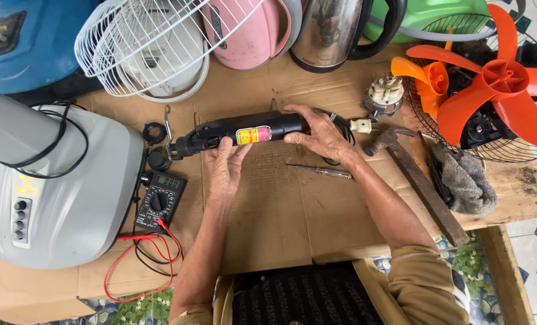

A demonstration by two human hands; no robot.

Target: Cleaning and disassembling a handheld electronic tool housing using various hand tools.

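While both hands grip it, the black cylindrical rotary tool with a yellow and red label (244, 133) lies just above the middle of the frame, over the cardboard-covered counter (292, 210). Its long axis runs nearly level, nose dipping slightly toward the left, cord end toward the right. The left hand (225, 164) comes up from below, fingers curled on the front half near the label. The right hand (319, 133) wraps the rear end, equally close, where the black cord with its white plug (361, 125) trails right. Just left of the nose sit small black ring-shaped parts (154, 132), with a black digital multimeter (160, 200) below them. A thin screwdriver (318, 171) lies under the right hand.
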